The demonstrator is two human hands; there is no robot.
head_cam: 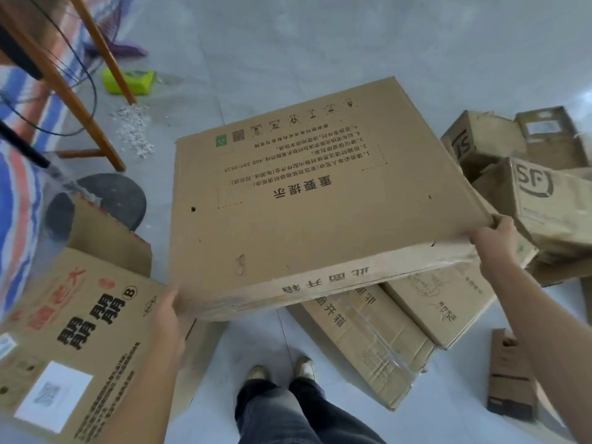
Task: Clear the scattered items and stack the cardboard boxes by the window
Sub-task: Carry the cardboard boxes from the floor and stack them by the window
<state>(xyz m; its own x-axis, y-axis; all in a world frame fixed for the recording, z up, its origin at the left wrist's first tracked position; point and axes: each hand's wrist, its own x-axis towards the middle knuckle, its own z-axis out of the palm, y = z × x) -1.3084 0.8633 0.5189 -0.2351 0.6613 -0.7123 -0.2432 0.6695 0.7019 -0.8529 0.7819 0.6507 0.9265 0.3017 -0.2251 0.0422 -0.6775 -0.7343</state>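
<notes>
Fingers of left hand [166,315] and right hand [495,240] grip flat box [304,200], long axis crosswise.

The person's two forearms are bare along their whole visible length, from the near edge of the view up to the left hand [169,315] and the right hand [493,241]. The legs are in dark blue jeans [288,411], loose and creased, bunching in folds at the ankles. The feet wear pale beige-grey shoes [258,372] with rounded, scuffed toes.
</notes>
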